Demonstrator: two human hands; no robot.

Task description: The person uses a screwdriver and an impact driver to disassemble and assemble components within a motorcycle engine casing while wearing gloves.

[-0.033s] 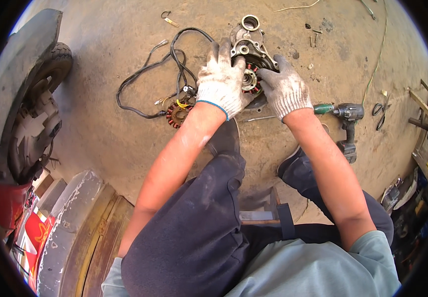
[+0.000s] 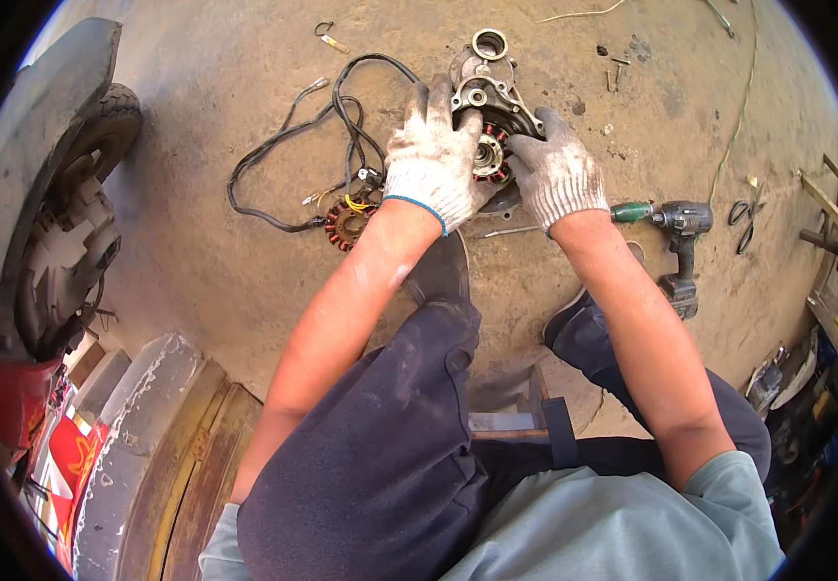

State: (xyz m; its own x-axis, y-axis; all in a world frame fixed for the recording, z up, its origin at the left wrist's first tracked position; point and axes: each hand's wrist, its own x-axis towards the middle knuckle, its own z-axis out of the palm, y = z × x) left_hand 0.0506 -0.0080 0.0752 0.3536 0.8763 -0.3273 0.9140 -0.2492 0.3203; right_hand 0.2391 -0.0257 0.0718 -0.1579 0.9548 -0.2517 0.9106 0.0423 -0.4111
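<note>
Both my hands, in grimy white knit gloves, grip a metal engine housing [image 2: 501,97] on the concrete floor. My left hand [image 2: 433,160] lies over its left side, fingers curled on it. My right hand [image 2: 559,165] holds the right side, thumb near a ring of red coils [image 2: 499,137] with a central hub inside the housing. A round metal collar [image 2: 489,32] shows at the top. Black cable [image 2: 249,165] loops to the left, running to connectors and a second coil ring [image 2: 343,230], partly hidden by my left wrist. The housing's middle is partly hidden by my gloves.
A cordless impact driver [image 2: 685,228] and scissors [image 2: 743,228] lie to the right. A scooter wheel and body [image 2: 65,223] stand at the left, above boards [image 2: 157,484]. Small bolts [image 2: 617,73] and wires lie farther back. Timber and clutter [image 2: 830,242] edge the right.
My right wrist has shifted very slightly to the left. Otherwise no difference shows.
</note>
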